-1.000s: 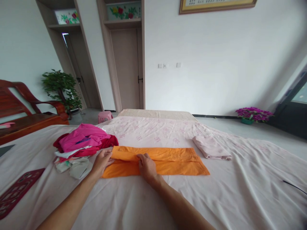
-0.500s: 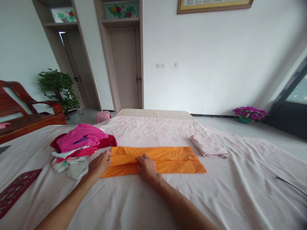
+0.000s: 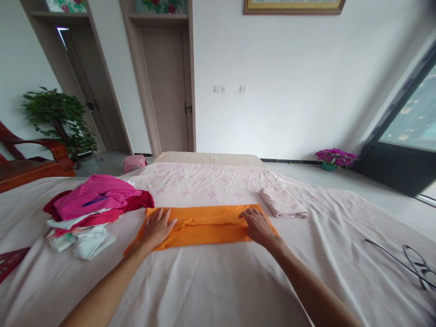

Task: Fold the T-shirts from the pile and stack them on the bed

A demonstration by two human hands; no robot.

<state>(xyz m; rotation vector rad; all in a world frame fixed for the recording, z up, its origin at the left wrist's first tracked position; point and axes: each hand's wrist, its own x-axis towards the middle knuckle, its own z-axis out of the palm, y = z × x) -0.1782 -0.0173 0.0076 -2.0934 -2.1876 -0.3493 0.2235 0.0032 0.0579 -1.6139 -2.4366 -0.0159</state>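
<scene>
An orange garment (image 3: 207, 227), folded into a long flat strip, lies crosswise on the bed in front of me. My left hand (image 3: 157, 230) rests flat on its left end, fingers spread. On its right end lies my right hand (image 3: 256, 223), palm down with the fingers apart and slightly bent. Neither hand grips the cloth. A crease runs lengthwise between the hands. Left of the garment is a heap of crumpled clothes (image 3: 98, 197), pink, red and white. Behind its right end sits a folded pale pink cloth (image 3: 282, 203).
A pale patterned sheet (image 3: 211, 281) covers the bed. Eyeglasses (image 3: 417, 263) lie at the right, and part of a dark red object (image 3: 12, 262) shows at the left edge. Beyond the bed stand a pink stool (image 3: 135, 163), a wooden chair (image 3: 41, 159) and purple flowers (image 3: 335, 157).
My right hand has slid from the garment's middle to its right end. My left hand has let go of the edge and flattened onto the cloth. The view has turned rightward, bringing the glasses in.
</scene>
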